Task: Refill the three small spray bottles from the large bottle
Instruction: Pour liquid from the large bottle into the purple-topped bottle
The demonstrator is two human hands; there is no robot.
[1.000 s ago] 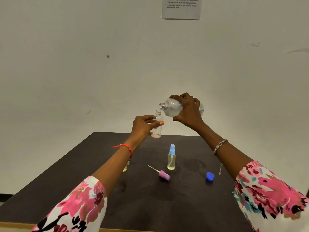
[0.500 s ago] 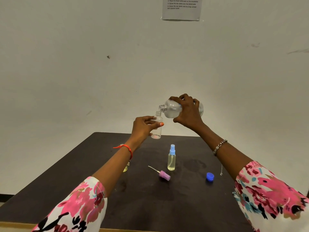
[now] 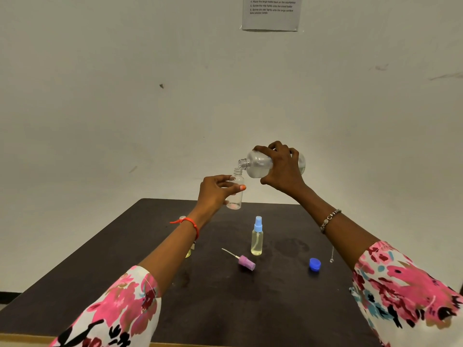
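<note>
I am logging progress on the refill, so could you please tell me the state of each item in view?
Large clear plastic bottle: uncapped, tipped sideways in right hand.
Small clear bottle: open, upright in left hand, nearly empty.
Blue-topped spray bottle: capped, upright, part filled.
Purple spray top: off, lying down.
Blue cap: off, on dark table.

Soft, even light fills the scene, dim rather than bright, with no hard glare. Below the fingers (image 3: 240, 187) the dark surface (image 3: 275, 309) carries only faint shadows and dull smudgy sheen. Wide-angle distortion bends the surface's edges. The print on the wall notice (image 3: 271, 12) above is too blurred to read.
</note>
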